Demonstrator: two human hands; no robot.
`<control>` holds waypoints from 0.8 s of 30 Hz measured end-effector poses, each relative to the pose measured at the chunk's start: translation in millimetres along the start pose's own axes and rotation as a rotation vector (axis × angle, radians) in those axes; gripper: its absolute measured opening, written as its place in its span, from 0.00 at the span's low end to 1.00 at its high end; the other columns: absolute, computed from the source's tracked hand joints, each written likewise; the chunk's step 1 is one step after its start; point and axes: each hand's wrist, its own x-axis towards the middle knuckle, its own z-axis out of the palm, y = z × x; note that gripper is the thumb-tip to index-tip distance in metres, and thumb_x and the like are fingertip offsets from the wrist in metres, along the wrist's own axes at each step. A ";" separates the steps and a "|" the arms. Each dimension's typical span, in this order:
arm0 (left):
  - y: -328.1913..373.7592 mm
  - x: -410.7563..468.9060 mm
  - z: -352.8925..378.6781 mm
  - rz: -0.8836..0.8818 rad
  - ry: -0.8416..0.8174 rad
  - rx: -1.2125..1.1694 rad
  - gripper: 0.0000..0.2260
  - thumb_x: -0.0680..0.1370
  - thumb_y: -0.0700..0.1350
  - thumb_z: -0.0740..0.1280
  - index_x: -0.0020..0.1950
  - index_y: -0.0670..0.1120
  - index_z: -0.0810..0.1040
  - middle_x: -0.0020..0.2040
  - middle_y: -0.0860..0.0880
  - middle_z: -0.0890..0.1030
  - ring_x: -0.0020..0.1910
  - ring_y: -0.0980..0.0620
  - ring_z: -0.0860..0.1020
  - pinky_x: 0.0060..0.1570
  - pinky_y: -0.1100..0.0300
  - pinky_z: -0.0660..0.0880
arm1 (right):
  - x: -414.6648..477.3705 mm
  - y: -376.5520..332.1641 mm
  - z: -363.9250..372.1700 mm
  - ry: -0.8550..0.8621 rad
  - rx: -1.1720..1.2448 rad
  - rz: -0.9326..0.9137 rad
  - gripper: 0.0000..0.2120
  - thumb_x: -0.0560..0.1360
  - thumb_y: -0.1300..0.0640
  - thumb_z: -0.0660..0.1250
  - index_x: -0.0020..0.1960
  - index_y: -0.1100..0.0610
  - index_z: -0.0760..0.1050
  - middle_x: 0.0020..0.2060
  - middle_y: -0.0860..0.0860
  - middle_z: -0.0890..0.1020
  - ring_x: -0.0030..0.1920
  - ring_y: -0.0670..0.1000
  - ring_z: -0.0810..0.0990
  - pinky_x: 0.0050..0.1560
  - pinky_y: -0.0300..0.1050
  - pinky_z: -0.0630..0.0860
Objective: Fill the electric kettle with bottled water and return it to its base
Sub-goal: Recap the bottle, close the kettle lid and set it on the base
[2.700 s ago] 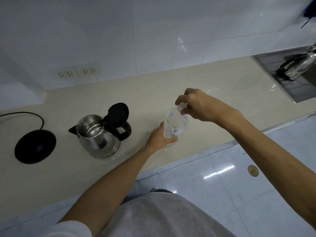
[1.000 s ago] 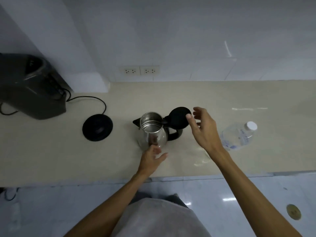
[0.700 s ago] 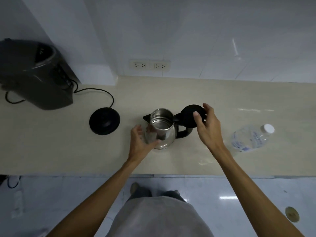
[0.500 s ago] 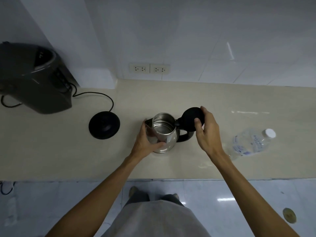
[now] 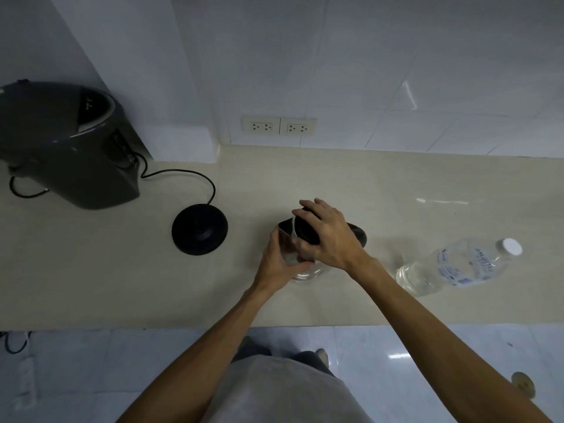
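Note:
The steel electric kettle (image 5: 305,271) stands on the beige counter (image 5: 122,285), mostly hidden by my hands. My left hand (image 5: 279,264) wraps its left side. My right hand (image 5: 328,235) lies flat on the black lid (image 5: 306,232), pressing it down over the opening; the black handle (image 5: 358,233) sticks out to the right. The round black base (image 5: 200,228) sits apart to the left, its cord running back. The clear water bottle (image 5: 457,265) with a white cap lies on its side at the right.
A large dark grey appliance (image 5: 67,148) stands at the far left against a white pillar. Two wall sockets (image 5: 279,127) sit above the counter's back edge. The counter's front edge runs just below my forearms, with tiled floor beneath.
My right hand swung the open lid down over the kettle's mouth. My left hand closed around the kettle body. Earlier, the capped bottle was laid down at the right.

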 end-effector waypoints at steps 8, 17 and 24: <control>-1.6 -0.2 -1.0 -0.012 -0.013 -0.017 0.48 0.63 0.56 0.86 0.78 0.54 0.65 0.69 0.56 0.78 0.67 0.58 0.78 0.63 0.56 0.79 | 2.8 1.7 8.9 0.070 -0.014 0.086 0.33 0.79 0.34 0.61 0.74 0.56 0.75 0.73 0.53 0.77 0.74 0.60 0.72 0.73 0.62 0.67; -2.1 -1.7 -1.9 -0.016 -0.007 -0.025 0.47 0.60 0.59 0.86 0.74 0.59 0.67 0.64 0.62 0.79 0.62 0.67 0.78 0.59 0.61 0.79 | 6.0 -3.6 16.8 0.308 0.068 0.457 0.29 0.78 0.41 0.65 0.70 0.61 0.76 0.58 0.56 0.87 0.58 0.57 0.84 0.69 0.57 0.70; -2.5 -1.0 -2.4 -0.009 -0.007 -0.020 0.50 0.61 0.57 0.87 0.77 0.56 0.65 0.69 0.59 0.78 0.67 0.59 0.77 0.66 0.52 0.79 | 8.0 0.5 16.1 0.287 0.060 0.392 0.27 0.78 0.45 0.67 0.74 0.55 0.73 0.70 0.52 0.79 0.69 0.53 0.78 0.74 0.57 0.64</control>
